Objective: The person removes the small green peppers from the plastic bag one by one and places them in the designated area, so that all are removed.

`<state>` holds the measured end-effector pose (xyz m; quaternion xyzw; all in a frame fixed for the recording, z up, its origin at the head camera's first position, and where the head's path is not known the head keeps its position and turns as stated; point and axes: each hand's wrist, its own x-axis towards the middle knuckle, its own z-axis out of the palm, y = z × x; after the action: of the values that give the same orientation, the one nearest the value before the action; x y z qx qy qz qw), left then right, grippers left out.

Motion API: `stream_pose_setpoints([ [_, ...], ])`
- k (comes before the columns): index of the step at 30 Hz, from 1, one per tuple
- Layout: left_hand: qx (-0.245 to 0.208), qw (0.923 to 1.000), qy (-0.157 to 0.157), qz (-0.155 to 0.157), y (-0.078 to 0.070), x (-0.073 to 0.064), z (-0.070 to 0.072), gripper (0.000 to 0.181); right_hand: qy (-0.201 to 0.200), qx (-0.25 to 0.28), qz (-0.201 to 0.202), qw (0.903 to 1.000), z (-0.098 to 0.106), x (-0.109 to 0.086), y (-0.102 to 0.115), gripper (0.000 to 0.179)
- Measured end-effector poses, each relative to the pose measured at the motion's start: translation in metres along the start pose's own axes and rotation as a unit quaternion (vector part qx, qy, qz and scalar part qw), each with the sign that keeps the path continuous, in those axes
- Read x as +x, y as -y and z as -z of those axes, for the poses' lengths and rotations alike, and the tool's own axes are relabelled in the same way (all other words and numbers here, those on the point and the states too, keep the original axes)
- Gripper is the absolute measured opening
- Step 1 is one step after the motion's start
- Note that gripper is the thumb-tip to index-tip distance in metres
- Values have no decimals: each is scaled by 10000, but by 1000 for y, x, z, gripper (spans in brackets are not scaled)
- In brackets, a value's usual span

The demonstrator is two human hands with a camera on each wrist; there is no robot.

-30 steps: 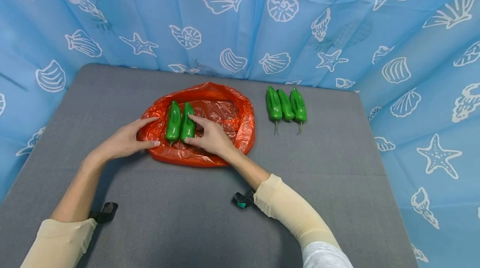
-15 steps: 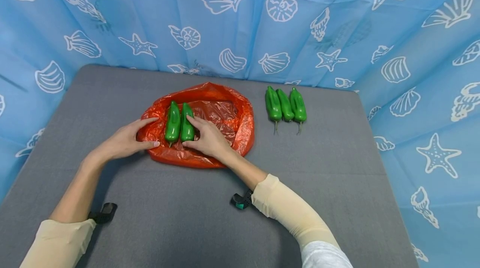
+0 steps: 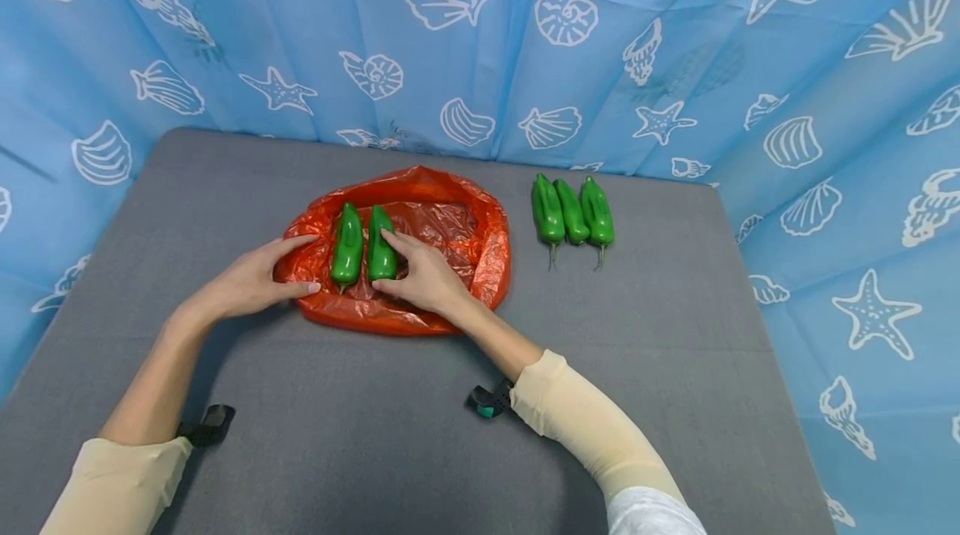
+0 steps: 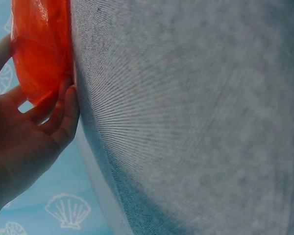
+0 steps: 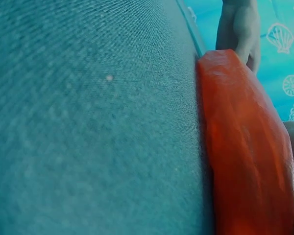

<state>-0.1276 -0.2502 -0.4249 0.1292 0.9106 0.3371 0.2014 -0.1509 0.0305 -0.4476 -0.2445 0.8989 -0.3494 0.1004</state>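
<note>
A red plastic bag (image 3: 491, 268), its rim rolled out into an oval, lies on the grey table with two glossy green chili peppers inside. My left hand (image 3: 251, 277) grips the bag's left end, thumb over the rim; in the left wrist view its fingers curl by the red plastic (image 4: 41, 46). My right hand (image 3: 427, 272) reaches over the near rim and holds the right-hand chili pepper (image 3: 381, 252) between thumb and fingertips. The other chili pepper (image 3: 347, 247) lies beside it, a narrow gap between them. The bag wall (image 5: 250, 156) hides most of my right hand in its wrist view.
Three more green chili peppers (image 3: 570, 210) lie side by side at the back right of the grey table (image 3: 637, 327). A blue curtain (image 3: 510, 52) with white shells and starfish hangs behind the table and along its sides.
The chili pepper in my right hand has shifted slightly right, widening the gap to the one beside it. My left hand, the bag and the three peppers outside stay put.
</note>
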Motion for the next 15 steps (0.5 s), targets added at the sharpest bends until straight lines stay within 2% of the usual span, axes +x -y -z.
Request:
stream_pose_setpoints([
  [10, 23, 10000, 8, 67, -2, -1, 0, 84, -44, 174, -42, 9998, 7, -5, -1, 84],
  [15, 21, 10000, -2, 55, -1, -1, 0, 84, -143, 503, -56, 9986, 11, -7, 0, 83],
])
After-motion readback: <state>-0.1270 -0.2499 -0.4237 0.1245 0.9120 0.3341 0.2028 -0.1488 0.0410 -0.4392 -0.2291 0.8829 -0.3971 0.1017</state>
